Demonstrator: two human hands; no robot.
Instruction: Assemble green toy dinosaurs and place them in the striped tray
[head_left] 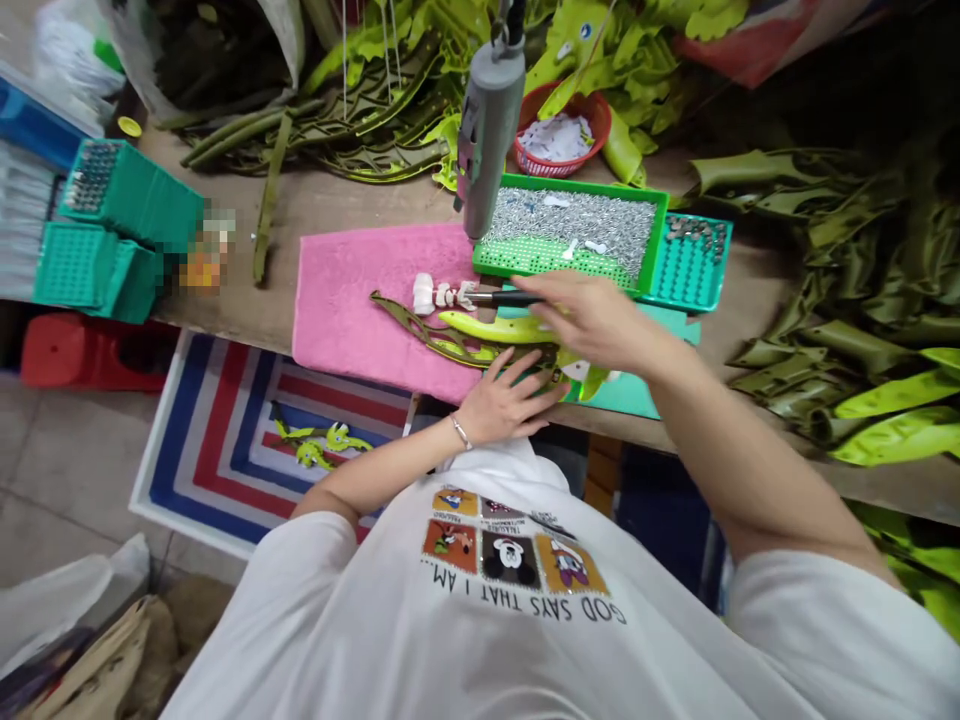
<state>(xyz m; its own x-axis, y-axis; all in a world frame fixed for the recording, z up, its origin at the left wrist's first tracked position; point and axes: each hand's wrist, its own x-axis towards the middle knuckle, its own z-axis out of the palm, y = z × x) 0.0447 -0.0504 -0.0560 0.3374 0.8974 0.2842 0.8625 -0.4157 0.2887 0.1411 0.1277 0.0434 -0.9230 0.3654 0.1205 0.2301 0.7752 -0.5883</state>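
My right hand (589,315) is closed around a black-handled tool (508,298) with a thin metal shaft, pointing left; its exact kind is unclear. The shaft's end meets small white pieces (448,295) standing in a row on a pink cloth (341,310). Fingers spread, my left hand (506,400) lies flat over the near side of an olive-green curved plastic piece (412,325). Against that piece rests a lime-green plastic part (487,327). Other lime pieces with a white bit (576,370) lie beneath my right hand, partly hidden.
A grey hanging power driver (491,140) is above the table. Behind are a green tray of screws (577,225), a teal tray (694,265) and a red basket (562,130). Olive parts (832,330) pile up right. Teal boxes (131,200) stand left; a striped bin (217,430) sits below.
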